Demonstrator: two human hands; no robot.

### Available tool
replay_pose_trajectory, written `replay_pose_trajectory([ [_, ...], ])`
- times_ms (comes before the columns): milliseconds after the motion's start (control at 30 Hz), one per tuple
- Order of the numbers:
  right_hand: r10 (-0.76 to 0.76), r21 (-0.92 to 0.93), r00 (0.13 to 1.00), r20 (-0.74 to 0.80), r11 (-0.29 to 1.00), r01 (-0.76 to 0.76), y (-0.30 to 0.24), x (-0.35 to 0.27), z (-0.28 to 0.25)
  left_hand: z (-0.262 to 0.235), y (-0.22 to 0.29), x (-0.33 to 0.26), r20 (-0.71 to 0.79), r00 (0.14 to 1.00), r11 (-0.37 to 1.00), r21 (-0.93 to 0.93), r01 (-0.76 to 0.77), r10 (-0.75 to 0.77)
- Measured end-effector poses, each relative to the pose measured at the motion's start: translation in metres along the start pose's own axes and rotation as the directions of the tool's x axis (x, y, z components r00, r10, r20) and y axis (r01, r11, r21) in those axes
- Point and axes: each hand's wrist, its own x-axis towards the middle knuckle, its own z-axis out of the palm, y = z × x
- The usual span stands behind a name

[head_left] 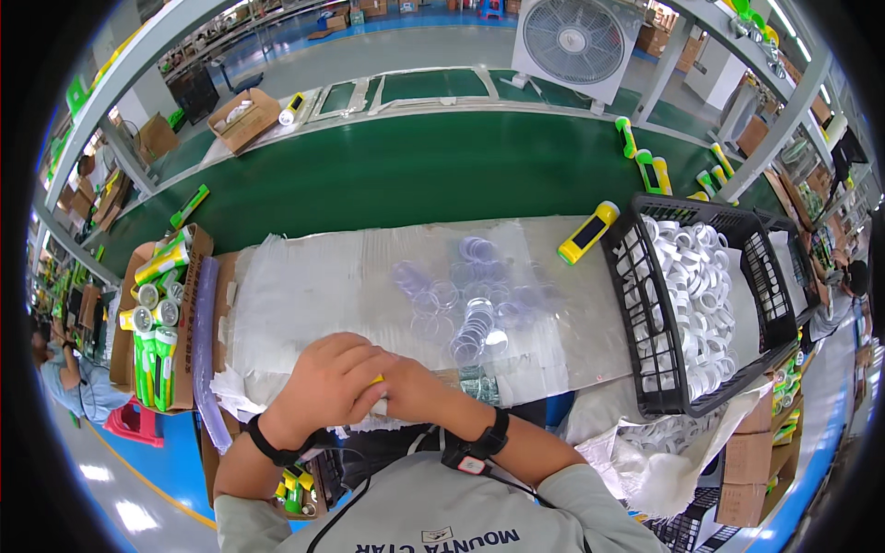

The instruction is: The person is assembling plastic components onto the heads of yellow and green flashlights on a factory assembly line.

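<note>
Close to my body, at the front edge of the work surface, my left hand (324, 380) and my right hand (406, 389) come together. Both are closed around a flashlight (379, 379), of which only a bit of yellow and a white end show; the fingers hide the rest. Beyond my hands, clear round lenses (474, 324) lie loose and in an overlapping row on the covered work surface (313, 276). A yellow flashlight with a dark panel (588, 232) rests farther right, beside the black crate.
White rings (705, 304) fill much of a black plastic crate (678, 392) on the right. To the left, a cardboard box (205, 318) holds several green and yellow flashlights (157, 359). A green conveyor belt (387, 170) crosses behind, with a fan (576, 41) beyond it.
</note>
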Motion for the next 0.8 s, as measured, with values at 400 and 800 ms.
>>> replay_pose_trajectory([
  [400,-0.025,-0.278,0.856,-0.516,0.95,-0.14,0.013,-0.073,-0.121,-0.006,0.046,0.028,0.366,0.923,0.991,0.107,0.085,-0.118],
  [800,0.267,-0.239,0.601,-0.754,0.74,-0.629,0.107,-0.106,-0.193,0.051,0.025,0.02,-0.256,0.94,0.744,-0.668,-0.004,-0.225],
])
